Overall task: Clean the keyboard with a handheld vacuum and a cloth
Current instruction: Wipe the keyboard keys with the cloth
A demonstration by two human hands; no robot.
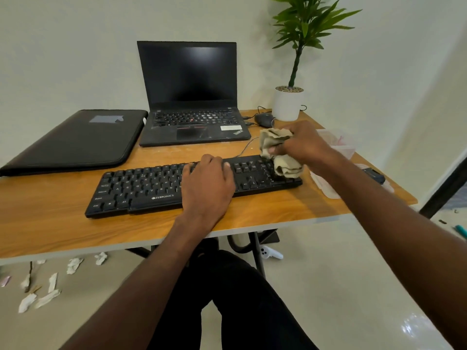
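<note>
A wooden desk (278, 210) stands against pale walls (75, 59) on a glossy light floor (353, 286).

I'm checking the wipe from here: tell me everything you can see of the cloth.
The cloth is beige, soft-looking fabric, crumpled into a bunch. The right hand grips its upper part; its lower folds hang onto the right end of the black keyboard, over the number-pad keys. Nothing else touches it.

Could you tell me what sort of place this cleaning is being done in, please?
Probably a small home or office workstation. A wooden desk against a plain wall carries an open laptop, a separate black keyboard and a wired mouse, with a potted plant in the corner.
</note>
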